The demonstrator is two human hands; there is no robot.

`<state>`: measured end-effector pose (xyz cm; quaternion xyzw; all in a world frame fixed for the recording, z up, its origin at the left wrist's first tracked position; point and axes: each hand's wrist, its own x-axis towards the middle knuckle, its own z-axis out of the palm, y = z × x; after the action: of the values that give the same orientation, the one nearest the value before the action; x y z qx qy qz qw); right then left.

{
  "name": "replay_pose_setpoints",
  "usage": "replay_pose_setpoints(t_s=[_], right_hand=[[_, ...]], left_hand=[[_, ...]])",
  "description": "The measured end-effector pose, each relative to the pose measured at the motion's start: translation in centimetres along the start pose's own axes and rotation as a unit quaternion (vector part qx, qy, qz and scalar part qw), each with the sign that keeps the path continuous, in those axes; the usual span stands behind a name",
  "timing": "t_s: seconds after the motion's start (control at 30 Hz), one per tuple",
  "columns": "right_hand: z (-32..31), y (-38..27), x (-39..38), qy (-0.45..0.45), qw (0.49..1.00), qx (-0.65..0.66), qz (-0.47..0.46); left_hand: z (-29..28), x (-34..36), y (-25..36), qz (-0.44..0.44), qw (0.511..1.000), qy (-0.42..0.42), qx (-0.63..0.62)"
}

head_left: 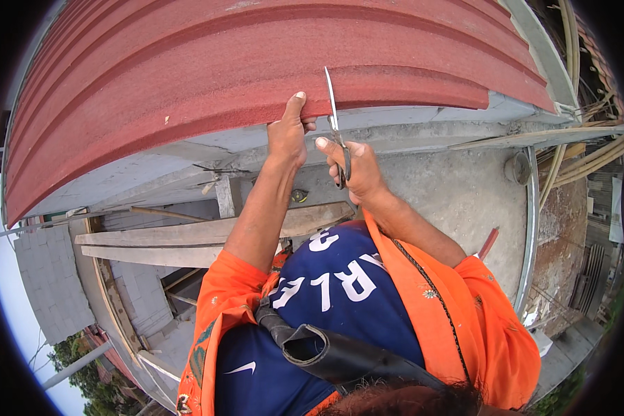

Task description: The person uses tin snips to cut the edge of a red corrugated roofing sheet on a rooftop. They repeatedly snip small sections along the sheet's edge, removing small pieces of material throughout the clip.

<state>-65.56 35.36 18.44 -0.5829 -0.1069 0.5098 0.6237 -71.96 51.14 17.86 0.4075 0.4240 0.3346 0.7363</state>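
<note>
A red ribbed roofing sheet (243,62) spans the top of the view, its near edge folded down. My left hand (289,135) grips that edge, thumb on top and fingers curled beneath it. Just to its right, my right hand (359,170) is closed round the dark handles of a pair of tin snips (331,97). One long silvery blade stands out above the red sheet, pointing away from me. The lower blade is largely hidden at the sheet's edge, so I cannot tell how deep the snips sit in it.
Below the sheet runs a grey block wall (388,119). Wooden planks (284,223) lie lower left, near a small tape measure (299,195). A bucket (516,168) and a red strip (489,243) are on the concrete floor (437,187) at right, beside a metal bar (530,229).
</note>
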Motion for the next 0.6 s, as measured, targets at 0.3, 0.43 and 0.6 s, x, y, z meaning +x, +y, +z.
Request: replay_pose_setpoints(t_s=[0.3,0.43,0.6], right_hand=[[-0.6,-3.7,-0.9,-0.015,0.998,-0.011,0.052],[-1.6,-7.2,-1.0,-0.023,0.997,-0.022,0.07],[-1.1,-9.4,-1.5,-0.023,0.995,-0.012,0.098]], left_hand=[[1.2,-0.6,2.3,-0.044,0.999,0.005,-0.01],[3.5,-1.9,5.4,-0.025,0.999,-0.018,-0.012],[4.2,-2.2,6.4,0.002,0.999,-0.048,-0.018]])
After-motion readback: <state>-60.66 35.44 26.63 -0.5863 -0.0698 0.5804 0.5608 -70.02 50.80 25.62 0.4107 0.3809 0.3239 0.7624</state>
